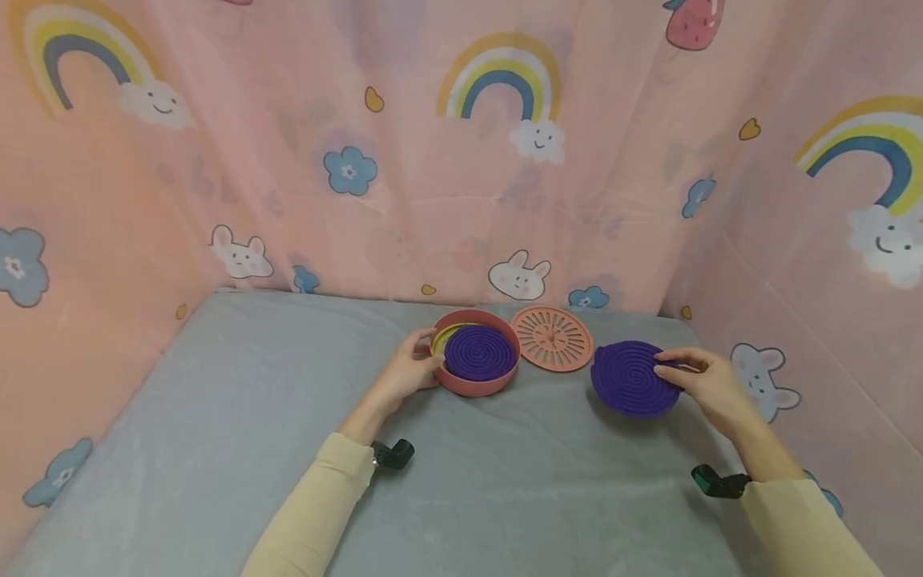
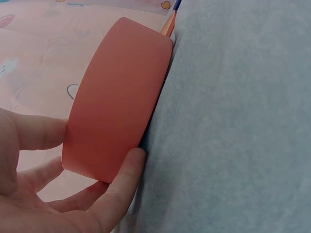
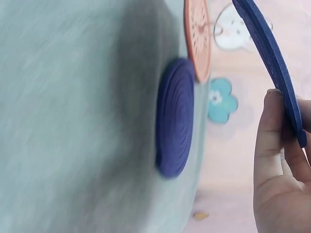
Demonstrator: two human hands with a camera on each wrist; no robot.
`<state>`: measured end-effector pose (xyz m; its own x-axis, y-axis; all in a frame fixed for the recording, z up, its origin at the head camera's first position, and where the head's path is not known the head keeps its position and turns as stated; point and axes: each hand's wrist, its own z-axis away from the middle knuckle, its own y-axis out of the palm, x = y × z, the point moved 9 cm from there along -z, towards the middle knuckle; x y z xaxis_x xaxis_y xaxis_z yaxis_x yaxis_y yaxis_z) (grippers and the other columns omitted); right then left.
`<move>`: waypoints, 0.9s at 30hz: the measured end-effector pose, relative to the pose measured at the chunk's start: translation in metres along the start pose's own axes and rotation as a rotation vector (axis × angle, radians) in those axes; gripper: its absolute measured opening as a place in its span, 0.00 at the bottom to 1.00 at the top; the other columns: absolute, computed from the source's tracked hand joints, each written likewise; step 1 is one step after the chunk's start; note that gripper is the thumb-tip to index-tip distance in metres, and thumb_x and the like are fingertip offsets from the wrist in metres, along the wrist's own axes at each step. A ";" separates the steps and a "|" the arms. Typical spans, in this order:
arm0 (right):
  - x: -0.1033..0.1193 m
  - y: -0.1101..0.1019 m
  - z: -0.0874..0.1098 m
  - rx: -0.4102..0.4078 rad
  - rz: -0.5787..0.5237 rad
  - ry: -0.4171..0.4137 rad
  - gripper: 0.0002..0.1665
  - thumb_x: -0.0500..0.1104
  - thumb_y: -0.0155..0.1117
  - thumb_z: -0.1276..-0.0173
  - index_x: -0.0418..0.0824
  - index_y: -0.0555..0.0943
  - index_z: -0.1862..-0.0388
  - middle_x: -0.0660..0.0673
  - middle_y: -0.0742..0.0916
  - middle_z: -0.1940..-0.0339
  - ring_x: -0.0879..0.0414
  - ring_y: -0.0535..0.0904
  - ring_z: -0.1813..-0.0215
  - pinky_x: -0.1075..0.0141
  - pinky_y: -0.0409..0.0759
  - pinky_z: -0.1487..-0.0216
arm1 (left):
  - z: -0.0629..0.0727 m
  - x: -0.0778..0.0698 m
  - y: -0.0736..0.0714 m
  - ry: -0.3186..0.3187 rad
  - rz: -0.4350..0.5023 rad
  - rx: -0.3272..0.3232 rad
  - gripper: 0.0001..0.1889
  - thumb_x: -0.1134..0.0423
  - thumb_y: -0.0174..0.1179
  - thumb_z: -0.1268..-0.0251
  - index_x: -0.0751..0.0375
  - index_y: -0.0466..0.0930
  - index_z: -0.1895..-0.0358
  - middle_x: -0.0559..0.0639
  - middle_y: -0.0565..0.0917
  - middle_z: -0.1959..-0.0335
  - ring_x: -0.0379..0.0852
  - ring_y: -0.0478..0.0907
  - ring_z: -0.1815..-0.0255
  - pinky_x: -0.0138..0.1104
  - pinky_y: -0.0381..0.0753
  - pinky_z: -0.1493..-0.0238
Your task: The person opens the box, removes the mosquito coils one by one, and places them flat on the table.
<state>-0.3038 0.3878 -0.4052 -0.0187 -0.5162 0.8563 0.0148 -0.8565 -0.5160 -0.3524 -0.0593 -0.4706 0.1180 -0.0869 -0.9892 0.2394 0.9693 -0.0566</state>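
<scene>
My left hand (image 1: 407,370) grips the side of a round orange-pink mosquito coil box (image 1: 476,388), thumb at the rim and fingers low along the wall. Inside it lies a purple mosquito coil (image 1: 478,353), beside a yellow curved piece (image 1: 442,340) that is partly covered. On the right, my right hand (image 1: 710,389) pinches another purple coil (image 3: 274,60) by its edge, thumb on one face and fingers behind. Below this raised coil, a further purple coil or stack (image 3: 176,119) lies on the table; the head view mostly hides it.
A slotted orange-pink lid (image 1: 554,353) lies flat just right of the box, near the table's back edge. The grey cloth-covered table (image 1: 519,489) ends at a pink patterned curtain (image 1: 411,240) behind and at both sides.
</scene>
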 end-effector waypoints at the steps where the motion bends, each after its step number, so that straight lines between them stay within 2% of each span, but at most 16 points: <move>1: -0.004 -0.004 0.002 -0.006 -0.015 0.001 0.25 0.48 0.67 0.26 0.33 0.80 0.39 0.64 0.80 0.51 0.73 0.75 0.49 0.80 0.77 0.53 | 0.000 0.000 0.000 0.001 -0.003 -0.001 0.30 0.66 0.58 0.25 0.56 0.62 0.23 0.67 0.66 0.32 0.59 0.75 0.38 0.44 0.86 0.49; 9: -0.034 -0.028 0.018 -0.035 -0.021 0.036 0.19 0.46 0.68 0.27 0.36 0.84 0.44 0.68 0.80 0.54 0.74 0.74 0.51 0.79 0.79 0.55 | 0.000 -0.001 -0.001 0.002 0.001 0.002 0.30 0.66 0.59 0.25 0.56 0.62 0.23 0.67 0.67 0.32 0.58 0.76 0.39 0.44 0.86 0.49; 17: -0.064 -0.044 0.028 -0.028 -0.021 0.073 0.19 0.45 0.68 0.27 0.35 0.84 0.44 0.69 0.80 0.53 0.76 0.74 0.51 0.79 0.79 0.55 | -0.002 0.000 -0.002 0.000 0.013 0.002 0.31 0.66 0.59 0.25 0.56 0.62 0.23 0.67 0.66 0.30 0.59 0.75 0.38 0.48 0.85 0.47; 21: -0.077 -0.051 0.032 -0.032 0.037 0.087 0.22 0.47 0.68 0.27 0.32 0.83 0.43 0.72 0.79 0.55 0.79 0.70 0.51 0.82 0.76 0.55 | 0.000 -0.003 0.001 -0.003 0.011 0.007 0.31 0.67 0.58 0.24 0.59 0.60 0.22 0.69 0.65 0.30 0.60 0.75 0.38 0.50 0.84 0.46; 24: -0.085 -0.054 0.034 -0.037 0.082 0.106 0.24 0.48 0.68 0.27 0.32 0.82 0.42 0.73 0.79 0.56 0.80 0.69 0.52 0.82 0.75 0.57 | 0.000 -0.003 0.001 -0.003 0.010 0.004 0.31 0.68 0.58 0.25 0.58 0.61 0.22 0.69 0.66 0.31 0.60 0.75 0.38 0.49 0.85 0.46; 27: -0.090 -0.058 0.036 -0.049 0.088 0.118 0.22 0.47 0.69 0.28 0.33 0.84 0.44 0.72 0.81 0.57 0.77 0.71 0.54 0.79 0.76 0.59 | -0.003 0.001 0.000 -0.001 0.013 0.001 0.31 0.66 0.59 0.25 0.56 0.62 0.23 0.67 0.67 0.31 0.58 0.76 0.39 0.45 0.86 0.49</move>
<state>-0.2669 0.4845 -0.4515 -0.1373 -0.5838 0.8002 -0.0268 -0.8054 -0.5922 -0.3547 -0.0585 -0.4720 0.1222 -0.0745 -0.9897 0.2391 0.9700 -0.0435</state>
